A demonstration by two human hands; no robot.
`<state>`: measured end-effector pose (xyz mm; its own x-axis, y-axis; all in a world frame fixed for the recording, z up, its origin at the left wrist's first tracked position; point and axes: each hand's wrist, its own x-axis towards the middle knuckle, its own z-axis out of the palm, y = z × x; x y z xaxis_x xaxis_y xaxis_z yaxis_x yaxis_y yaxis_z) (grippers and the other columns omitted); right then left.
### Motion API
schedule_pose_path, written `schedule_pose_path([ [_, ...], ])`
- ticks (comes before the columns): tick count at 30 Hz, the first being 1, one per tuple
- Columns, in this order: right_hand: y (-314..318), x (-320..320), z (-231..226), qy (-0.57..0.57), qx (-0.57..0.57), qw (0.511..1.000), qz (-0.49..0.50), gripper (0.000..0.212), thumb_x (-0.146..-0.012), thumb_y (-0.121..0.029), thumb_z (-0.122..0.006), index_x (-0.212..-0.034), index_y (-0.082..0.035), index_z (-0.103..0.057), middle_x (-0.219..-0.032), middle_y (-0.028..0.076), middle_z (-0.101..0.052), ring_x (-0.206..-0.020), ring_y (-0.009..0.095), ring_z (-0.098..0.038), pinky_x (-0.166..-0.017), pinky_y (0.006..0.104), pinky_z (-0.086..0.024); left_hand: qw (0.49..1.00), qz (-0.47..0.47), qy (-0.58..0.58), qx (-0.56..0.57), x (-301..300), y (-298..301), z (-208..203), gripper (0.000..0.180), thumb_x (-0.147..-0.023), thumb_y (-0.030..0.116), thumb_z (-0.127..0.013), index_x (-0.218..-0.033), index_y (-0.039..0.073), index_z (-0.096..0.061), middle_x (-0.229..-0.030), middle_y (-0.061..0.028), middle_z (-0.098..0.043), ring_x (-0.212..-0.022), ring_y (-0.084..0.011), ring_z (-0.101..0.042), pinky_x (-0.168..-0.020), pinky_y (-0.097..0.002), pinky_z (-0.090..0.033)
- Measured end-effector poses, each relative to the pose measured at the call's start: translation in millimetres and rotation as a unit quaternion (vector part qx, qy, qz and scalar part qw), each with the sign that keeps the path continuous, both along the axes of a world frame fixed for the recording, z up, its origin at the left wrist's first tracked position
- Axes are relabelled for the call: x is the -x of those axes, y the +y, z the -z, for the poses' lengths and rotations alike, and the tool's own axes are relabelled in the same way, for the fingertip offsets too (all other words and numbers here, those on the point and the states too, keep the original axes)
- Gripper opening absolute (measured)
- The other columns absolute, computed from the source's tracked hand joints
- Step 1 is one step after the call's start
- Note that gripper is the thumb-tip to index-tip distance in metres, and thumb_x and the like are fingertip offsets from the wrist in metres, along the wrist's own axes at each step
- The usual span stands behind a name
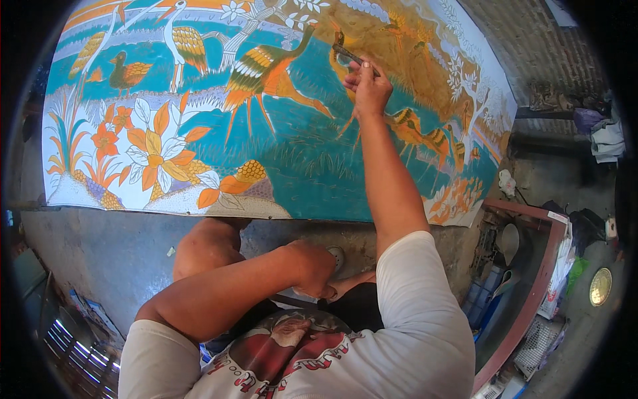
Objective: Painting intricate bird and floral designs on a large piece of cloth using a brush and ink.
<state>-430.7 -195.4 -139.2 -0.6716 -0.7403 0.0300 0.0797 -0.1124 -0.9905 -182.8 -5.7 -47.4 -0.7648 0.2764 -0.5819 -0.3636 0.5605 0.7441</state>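
Observation:
My right hand [372,90] is raised over a large painted cloth [299,183], closed around a slim dark paintbrush [347,53]. The brush points up and left, its tip at the head and neck of a painted long-legged bird [337,63]. Whether the tip touches the surface I cannot tell. Beside it on the cloth is another orange and green bird [272,73] against teal water. My left forearm crosses my lap, and my left hand [311,269] rests low near my knee, away from the cloth. Its fingers curl inward, and whatever they hold, if anything, is hidden.
The cloth's near edge hangs just beyond my bare knee [209,246]. To the right stands a reddish-brown wooden frame [531,292] with a pan [509,241] and other items inside. A round gold-coloured lid [600,286] lies further right, and a slatted dark piece [73,346] is at the lower left.

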Motion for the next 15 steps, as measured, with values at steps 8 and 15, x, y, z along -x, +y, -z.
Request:
schedule_pose_path([
  [8,6,-2,1,0.001,-0.010,1.000,-0.004,0.027,-0.104,-0.015,-0.056,-0.122,0.003,-0.065,-0.102,0.017,-0.075,-0.060,0.017,-0.068,-0.053,0.0316,-0.060,1.000,-0.012,0.022,0.012,-2,1,-2,0.056,-0.084,0.054,-0.066,-0.086,0.000,-0.077,-0.088,-0.0224,-0.074,-0.089,-0.0420,-0.072,-0.080,-0.0510,-0.057],
  [15,13,-2,5,0.018,-0.022,0.999,-0.022,0.031,-0.105,-0.017,-0.055,-0.125,0.004,-0.064,-0.106,0.019,-0.074,-0.066,0.019,-0.070,-0.059,0.0336,-0.062,1.000,0.003,-0.003,-0.018,0,-4,-7,0.055,-0.085,0.054,-0.065,-0.082,0.000,-0.077,-0.086,-0.0213,-0.074,-0.087,-0.0421,-0.072,-0.079,-0.0513,-0.057],
])
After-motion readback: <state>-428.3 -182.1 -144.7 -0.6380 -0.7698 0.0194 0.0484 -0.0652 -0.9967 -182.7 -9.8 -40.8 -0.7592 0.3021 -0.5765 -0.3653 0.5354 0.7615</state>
